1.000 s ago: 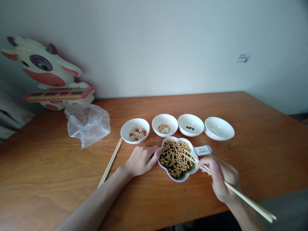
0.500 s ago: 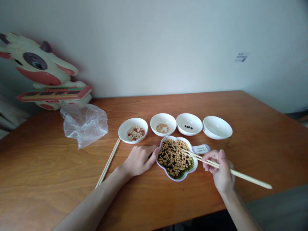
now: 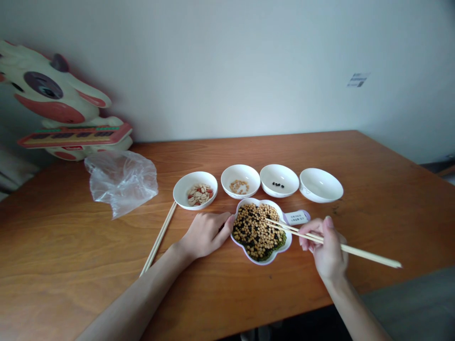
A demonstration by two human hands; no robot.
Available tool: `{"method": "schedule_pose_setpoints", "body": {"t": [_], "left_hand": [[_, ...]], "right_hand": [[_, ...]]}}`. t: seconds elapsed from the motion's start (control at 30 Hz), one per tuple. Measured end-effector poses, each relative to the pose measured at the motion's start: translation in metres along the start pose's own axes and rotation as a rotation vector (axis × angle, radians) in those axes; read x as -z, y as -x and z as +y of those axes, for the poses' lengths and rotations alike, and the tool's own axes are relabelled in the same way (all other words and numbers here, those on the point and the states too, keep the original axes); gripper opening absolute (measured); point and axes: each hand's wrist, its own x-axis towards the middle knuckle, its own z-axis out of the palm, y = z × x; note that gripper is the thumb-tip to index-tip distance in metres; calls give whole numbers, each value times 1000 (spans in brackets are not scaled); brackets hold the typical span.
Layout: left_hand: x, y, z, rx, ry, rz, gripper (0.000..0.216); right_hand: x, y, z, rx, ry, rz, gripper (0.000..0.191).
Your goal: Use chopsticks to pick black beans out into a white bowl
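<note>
A flower-shaped white bowl (image 3: 245,251) full of mixed yellow, black and green beans sits near the table's front edge. My left hand (image 3: 206,233) rests curled against its left rim, thumb touching the bowl. My right hand (image 3: 326,250) grips a pair of wooden chopsticks (image 3: 359,250), whose tips reach over the beans on the bowl's right side. Behind stand small white bowls: one with peanuts (image 3: 195,190), one with yellow beans (image 3: 241,180), one with black beans (image 3: 279,180) and an empty one (image 3: 321,186).
A second pair of chopsticks (image 3: 159,237) lies on the wooden table (image 3: 71,246) left of my left hand. A crumpled clear plastic bag (image 3: 121,181) and a cartoon cow toy (image 3: 59,109) are at the back left. A labelled tag (image 3: 297,218) lies beside the flower bowl.
My right hand turned so the chopsticks lie flatter, their far ends swinging up and right; the tips stay over the beans. My left hand has stayed at the bowl's rim.
</note>
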Motion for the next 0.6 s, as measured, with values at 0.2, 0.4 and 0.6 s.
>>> {"method": "schedule_pose_setpoints", "body": {"t": [0.2, 0.4, 0.6], "left_hand": [[0, -1, 0, -13, -12, 6, 43], [1, -1, 1, -13, -45, 16, 44], [2, -1, 2, -7, -44, 14, 44]], "right_hand": [[1, -5, 1, -46, -83, 15, 64], [2, -5, 3, -77, -84, -75, 72], [0, -1, 1, -9, -47, -125, 78]]}}
